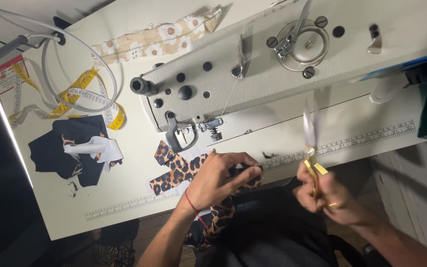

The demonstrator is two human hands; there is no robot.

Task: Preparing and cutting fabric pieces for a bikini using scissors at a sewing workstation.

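Note:
My left hand (218, 179), a red string round its wrist, pinches a piece of leopard-print fabric (176, 170) at the front edge of the sewing table (119, 198). That fabric lies under the presser foot (212, 129) of the cream sewing machine (273, 64) and hangs down over the table edge toward my lap. My right hand (329, 195) grips small gold-handled scissors (310, 148), blades pointing up and blurred, a little to the right of the left hand.
A yellow tape measure (75, 96) and grey cable (82, 44) lie at the left. Dark and leopard fabric scraps (72, 148) sit below them. A floral strip (159, 37) lies behind the machine. A ruler (352, 143) is printed along the table front.

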